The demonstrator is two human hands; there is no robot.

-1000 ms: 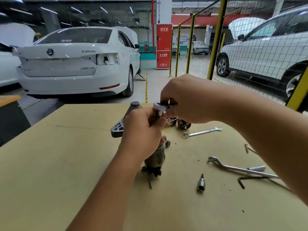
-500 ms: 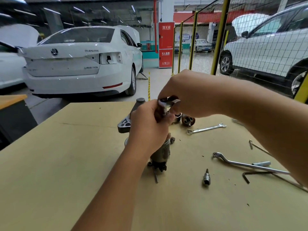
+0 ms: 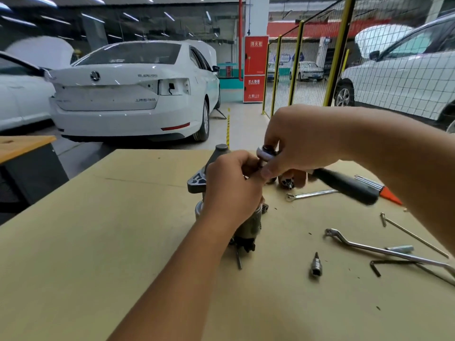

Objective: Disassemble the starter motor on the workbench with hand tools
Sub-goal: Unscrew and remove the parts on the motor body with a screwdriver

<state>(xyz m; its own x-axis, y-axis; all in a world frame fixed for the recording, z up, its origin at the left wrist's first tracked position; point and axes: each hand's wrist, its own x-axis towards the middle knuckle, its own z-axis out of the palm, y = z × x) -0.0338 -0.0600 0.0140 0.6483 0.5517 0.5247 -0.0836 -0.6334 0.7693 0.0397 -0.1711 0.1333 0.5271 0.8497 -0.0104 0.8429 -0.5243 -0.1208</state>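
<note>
The starter motor lies on the tan workbench, its grey nose housing pointing away from me. My left hand is wrapped around the upper part of the motor body and hides most of it. My right hand grips the chrome head of a ratchet wrench set just above the motor. The ratchet's black handle sticks out to the right, blurred.
Right of the motor lie a combination spanner, an offset ring spanner, a loose socket bit, a hex key, a long through bolt and an orange-tipped screwdriver. Small motor parts sit behind. White cars and a mesh fence stand beyond.
The ratchet's black handle has swung out to the right from under my right arm and is now in view. Both hands keep their grips; the motor stays put.
</note>
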